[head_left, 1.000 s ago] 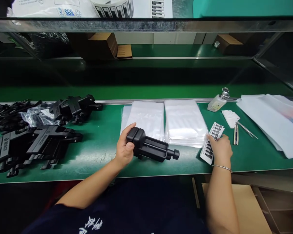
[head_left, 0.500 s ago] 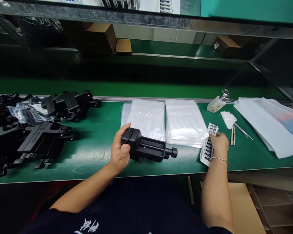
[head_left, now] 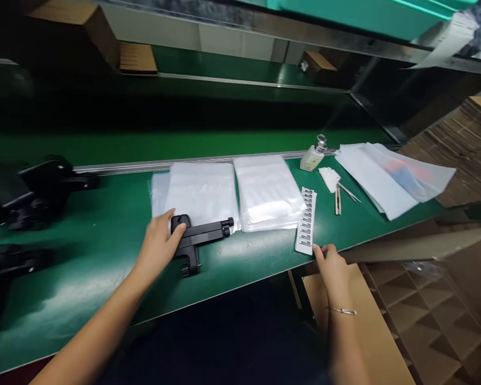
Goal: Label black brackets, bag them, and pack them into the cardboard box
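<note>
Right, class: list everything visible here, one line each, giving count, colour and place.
bench: one, green, across the view
black clamp: one, black, bench front, left of centre
black parts: blurred pile, black, far left
plastic bags: two stacks, clear, bench middle
label strip: one, white with barcodes, right of the bags
bottle: one, pale with metal top, by the back rail
wipe: one, white, beside the bottle
tools: two, metal, right of the strip
sheets: several, white, far right
divided carton: one, brown, below the bench
left hand: one, resting on the clamp
right hand: one, open, by the strip's near end
</note>
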The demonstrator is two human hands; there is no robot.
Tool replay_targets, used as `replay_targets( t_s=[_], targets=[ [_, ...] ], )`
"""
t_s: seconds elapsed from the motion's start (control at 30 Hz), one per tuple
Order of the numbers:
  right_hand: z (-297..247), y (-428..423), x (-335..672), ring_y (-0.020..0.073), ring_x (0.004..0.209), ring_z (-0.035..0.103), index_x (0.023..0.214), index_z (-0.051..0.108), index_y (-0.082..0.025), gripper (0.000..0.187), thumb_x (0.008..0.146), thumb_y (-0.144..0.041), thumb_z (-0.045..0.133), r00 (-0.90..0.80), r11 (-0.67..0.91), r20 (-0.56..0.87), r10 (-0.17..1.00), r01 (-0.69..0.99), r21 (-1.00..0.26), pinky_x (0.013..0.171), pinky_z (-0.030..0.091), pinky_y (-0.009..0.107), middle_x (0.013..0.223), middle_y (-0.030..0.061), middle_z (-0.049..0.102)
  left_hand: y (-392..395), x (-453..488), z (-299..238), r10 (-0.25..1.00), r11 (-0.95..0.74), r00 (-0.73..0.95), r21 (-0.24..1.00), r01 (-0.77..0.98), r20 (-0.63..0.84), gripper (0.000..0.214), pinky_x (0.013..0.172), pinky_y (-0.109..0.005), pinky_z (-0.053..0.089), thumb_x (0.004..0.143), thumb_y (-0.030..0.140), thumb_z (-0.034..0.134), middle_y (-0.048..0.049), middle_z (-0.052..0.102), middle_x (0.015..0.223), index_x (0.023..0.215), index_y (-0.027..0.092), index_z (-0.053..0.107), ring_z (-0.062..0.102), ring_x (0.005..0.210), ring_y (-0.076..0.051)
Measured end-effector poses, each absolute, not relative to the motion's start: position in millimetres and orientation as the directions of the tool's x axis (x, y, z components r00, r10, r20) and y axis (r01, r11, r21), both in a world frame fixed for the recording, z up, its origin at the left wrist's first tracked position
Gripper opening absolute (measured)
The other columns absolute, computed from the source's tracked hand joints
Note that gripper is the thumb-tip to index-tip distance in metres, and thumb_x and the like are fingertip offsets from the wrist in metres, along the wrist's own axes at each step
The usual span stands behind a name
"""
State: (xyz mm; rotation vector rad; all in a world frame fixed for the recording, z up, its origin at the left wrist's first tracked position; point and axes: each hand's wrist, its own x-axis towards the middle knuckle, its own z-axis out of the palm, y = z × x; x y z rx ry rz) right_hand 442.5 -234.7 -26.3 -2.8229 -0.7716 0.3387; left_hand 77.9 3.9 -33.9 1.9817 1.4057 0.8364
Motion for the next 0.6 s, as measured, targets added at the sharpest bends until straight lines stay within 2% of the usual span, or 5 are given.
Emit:
replay_targets(
  t_s=[0.1,0.2,0.33,0.47,0.6],
  targets=[
    [-32.2,-244.4,426.2,0.0247,0.059,0.063,0.093,0.056,-0.020,0.040,0.087,-0.058,0.047,0.830,-0.763,-0.179,0.528,0.372,-0.528,0.057,0.044,0.033,0.069,0.0057,0.067,-6.8,105.5,-9.9,0.856,-0.513,0.381,0.662,0.546,0.349,0.048,0.105,-0.053,0.039,0.085,0.043,0.058,-0.0132,0.058,0.128,0.127,0.021,0.056,0.050,0.123,-0.034],
    [-35.9,-245.9,413.6,0.0219,0.050,0.060,0.091,0.054,-0.021,0.043,0.085,-0.064,0.048,0.859,-0.672,-0.206,0.468,0.194,-0.715,0.052,0.045,0.032,0.060,0.0014,0.064,-31.0,165.1,5.2,0.736,-0.541,0.645,0.750,0.380,0.204,0.032,0.091,-0.044,0.051,0.092,0.039,0.048,-0.0079,0.069,0.107,0.115,0.022,0.063,0.064,0.100,-0.027],
    [-40.4,-247.7,401.9,0.0160,0.044,0.053,0.094,0.056,-0.019,0.044,0.081,-0.061,0.058,0.850,-0.511,-0.213,0.483,0.076,-0.856,0.046,0.041,0.028,0.057,-0.0021,0.061,-66.1,259.5,-8.1,0.488,-0.397,0.870,0.869,0.295,-0.072,0.031,0.098,-0.045,0.047,0.088,0.022,0.048,-0.0100,0.068,0.115,0.114,0.019,0.064,0.062,0.107,-0.027],
    [-46.7,-247.5,400.3,0.0093,0.038,0.043,0.104,0.059,-0.015,0.051,0.076,-0.059,0.063,0.792,-0.251,-0.272,0.547,-0.155,-0.956,0.040,0.033,0.022,0.056,-0.0029,0.060,-90.0,316.2,-27.6,0.452,-0.270,0.882,0.921,0.281,-0.136,0.044,0.096,-0.040,0.048,0.081,0.011,0.049,-0.0107,0.068,0.114,0.124,0.015,0.058,0.063,0.102,-0.024],
    [-52.9,-244.5,403.3,0.0052,0.036,0.030,0.083,0.060,-0.016,0.041,0.074,-0.056,0.064,0.766,-0.187,-0.279,0.579,-0.208,-0.960,0.037,0.021,0.020,0.051,-0.0057,0.051,-102.8,331.0,-31.5,0.433,-0.219,0.892,0.944,0.247,-0.133,0.041,0.085,-0.034,0.051,0.082,0.017,0.052,-0.0065,0.070,0.101,0.122,0.017,0.061,0.065,0.087,-0.020]
  ],
)
